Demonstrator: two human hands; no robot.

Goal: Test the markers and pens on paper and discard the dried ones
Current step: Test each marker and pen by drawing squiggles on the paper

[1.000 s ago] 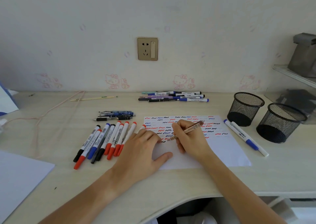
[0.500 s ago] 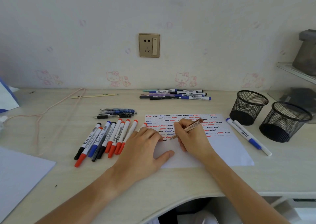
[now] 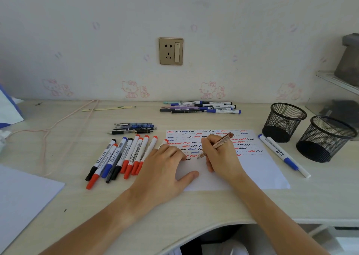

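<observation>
A pale wood-grain desk is seen carrying everything, and on it a white sheet of paper covered in rows of red, blue and black squiggles is laid directly under the grip. The sheet is pinned flat by the left hand, whose straight fingers are pressed onto its near-left corner, just beside the writing hand. A slim brown patterned pen is pinched in the curled fingers of the right hand; its long axis is slanted from the tip, down and left of the grip at the paper, to the cap end up and right. The tip is judged to be at or just above the last squiggle row, though contact cannot be confirmed. Two black mesh cups are stood well to the right of the grip, nearer the right hand, while a row of red, blue and black whiteboard markers is lined up to its left.
</observation>
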